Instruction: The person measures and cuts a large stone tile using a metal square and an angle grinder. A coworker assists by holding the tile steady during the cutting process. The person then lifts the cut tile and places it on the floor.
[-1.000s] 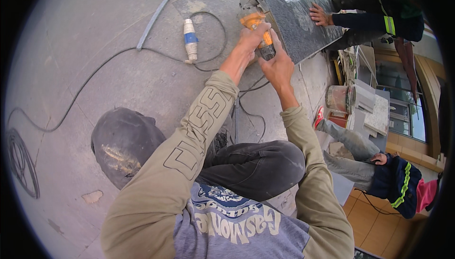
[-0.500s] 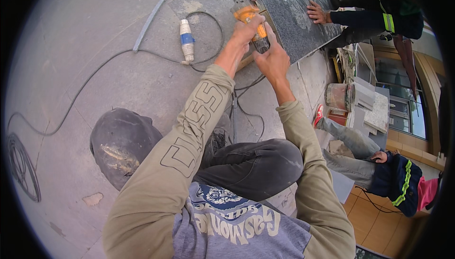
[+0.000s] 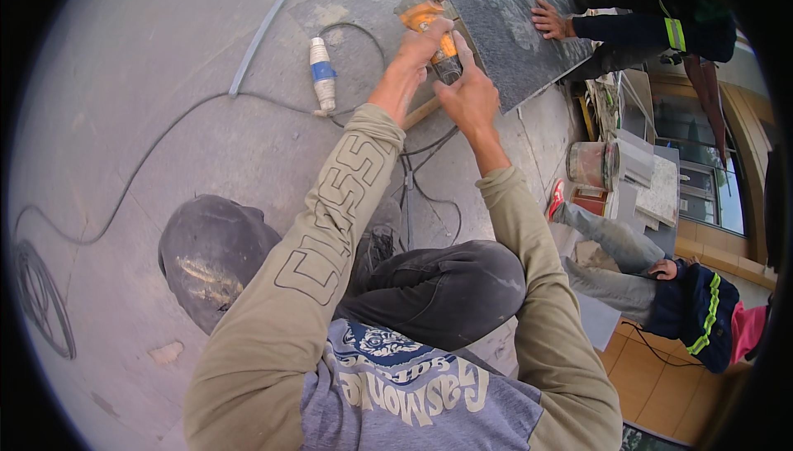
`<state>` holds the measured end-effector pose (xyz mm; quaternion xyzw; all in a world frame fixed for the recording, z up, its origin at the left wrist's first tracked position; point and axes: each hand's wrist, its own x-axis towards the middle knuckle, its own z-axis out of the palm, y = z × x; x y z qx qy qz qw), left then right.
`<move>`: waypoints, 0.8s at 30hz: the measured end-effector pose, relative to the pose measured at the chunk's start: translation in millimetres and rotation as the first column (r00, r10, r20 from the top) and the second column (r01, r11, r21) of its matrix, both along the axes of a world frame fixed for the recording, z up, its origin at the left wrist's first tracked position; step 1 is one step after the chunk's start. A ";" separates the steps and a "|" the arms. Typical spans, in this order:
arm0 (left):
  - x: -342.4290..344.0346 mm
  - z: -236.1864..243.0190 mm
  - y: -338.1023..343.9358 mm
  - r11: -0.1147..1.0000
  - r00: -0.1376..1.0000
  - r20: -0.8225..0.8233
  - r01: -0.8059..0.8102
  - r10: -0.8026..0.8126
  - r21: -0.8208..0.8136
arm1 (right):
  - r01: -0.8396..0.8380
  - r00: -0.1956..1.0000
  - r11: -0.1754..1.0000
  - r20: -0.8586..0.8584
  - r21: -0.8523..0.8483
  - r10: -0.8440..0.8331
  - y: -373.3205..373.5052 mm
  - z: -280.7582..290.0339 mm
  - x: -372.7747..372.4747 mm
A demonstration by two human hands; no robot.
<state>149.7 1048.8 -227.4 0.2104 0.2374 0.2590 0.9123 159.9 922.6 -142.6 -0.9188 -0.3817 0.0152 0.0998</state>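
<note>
Both my hands are wrapped round an orange and black angle grinder (image 3: 423,16) at the top middle. My left hand (image 3: 419,48) grips its body near the head, and my right hand (image 3: 468,92) holds the dark rear end. The grinder's grey head lies along the left edge of a dark speckled stone slab (image 3: 524,50). Its disc is hard to make out there. A co-worker's hand (image 3: 552,20) lies flat on the slab's far right part, and their other hand shows only partly at the top edge.
A white and blue plug connector (image 3: 323,75) lies on the floor left of my hands, its black cable (image 3: 157,141) running to a coil (image 3: 41,298). A grey strip (image 3: 262,38) lies beyond. Rightward are a bucket (image 3: 588,165), stacked slabs (image 3: 652,191) and another person (image 3: 652,277).
My hands and the grinder have shifted slightly left and toward the top along the slab's edge. The co-worker's hand stays on the slab.
</note>
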 end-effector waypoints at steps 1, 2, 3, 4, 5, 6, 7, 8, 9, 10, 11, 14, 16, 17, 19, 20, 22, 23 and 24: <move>1.4 -3.0 4.2 1.000 1.000 0.029 -0.011 0.011 0.009 | 0.009 1.000 1.000 -0.019 -0.011 -0.010 3.9 1.7 -1.7; 2.5 -6.0 7.3 1.000 0.998 0.058 -0.023 0.022 0.018 | 0.018 0.999 1.000 -0.038 -0.022 -0.019 7.0 2.8 -2.5; 3.3 -8.9 9.6 1.000 0.999 0.042 -0.010 0.009 0.015 | 0.001 1.000 1.000 0.000 -0.014 -0.001 8.7 0.7 -1.4; 3.4 -7.3 9.0 1.000 1.000 0.029 0.009 -0.010 0.008 | -0.009 0.999 1.000 0.040 -0.010 0.010 6.9 -2.5 1.1; 3.5 -5.3 7.6 1.000 1.000 0.015 0.028 -0.028 0.000 | -0.021 0.997 1.000 0.081 -0.007 0.021 4.4 -5.1 3.5; 3.8 -2.9 5.0 0.999 0.999 0.011 0.040 -0.039 -0.014 | -0.015 0.996 1.000 0.086 -0.015 0.017 0.7 -6.4 6.2; 3.1 -3.1 4.8 0.999 0.999 0.003 0.046 -0.046 -0.025 | -0.015 0.996 1.000 0.087 -0.019 0.016 0.1 -7.0 6.2; 2.1 -3.1 4.2 0.998 0.999 -0.005 0.053 -0.053 -0.036 | -0.015 0.996 1.000 0.089 -0.023 0.017 -0.6 -6.9 5.7; 0.1 -3.5 1.5 0.998 0.999 0.000 0.052 -0.052 -0.036 | -0.037 0.993 0.999 0.108 -0.003 0.037 -3.7 -8.2 4.9; -2.9 -3.7 -4.8 0.998 0.999 0.005 0.051 -0.051 -0.038 | -0.059 0.990 0.998 0.126 0.015 0.057 -9.5 -9.5 3.2; -5.5 -3.4 -10.8 0.998 0.999 0.011 0.050 -0.049 -0.040 | -0.082 0.986 0.996 0.146 0.032 0.076 -15.0 -9.8 2.4; -11.7 0.1 -25.7 0.998 0.999 -0.017 0.038 -0.039 -0.059 | -0.017 1.000 1.000 -0.016 0.013 0.017 -27.1 -3.8 -2.5; -14.0 3.8 -31.5 0.999 1.000 0.004 0.013 -0.012 -0.043 | -0.041 0.999 0.998 0.004 0.041 0.041 -32.3 -2.9 -4.4; -16.0 5.1 -34.4 0.999 1.000 0.014 0.001 -0.001 -0.035 | -0.052 0.999 0.997 0.014 0.054 0.051 -34.7 -3.4 -5.0; -20.7 10.6 -37.4 0.998 1.000 -0.014 0.021 -0.022 -0.053 | -0.083 0.996 0.994 0.038 0.076 0.080 -38.4 -4.5 -5.2; -23.2 14.5 -38.8 0.998 0.999 -0.027 0.033 -0.035 -0.062 | -0.096 0.994 0.992 0.051 0.087 0.092 -40.4 -4.8 -4.9; -24.7 15.0 -42.5 0.998 1.000 0.001 0.025 -0.025 -0.062 | -0.105 0.993 0.991 0.057 0.078 0.101 -42.8 -5.5 -3.2; -24.9 14.8 -43.1 0.998 1.000 0.016 0.021 -0.020 -0.061 | -0.111 0.993 0.991 0.060 0.076 0.106 -43.1 -6.1 -2.4; -25.1 14.3 -43.8 0.998 1.000 0.016 0.022 -0.021 -0.061 | -0.123 0.990 0.989 0.074 0.084 0.117 -43.5 -7.0 -1.7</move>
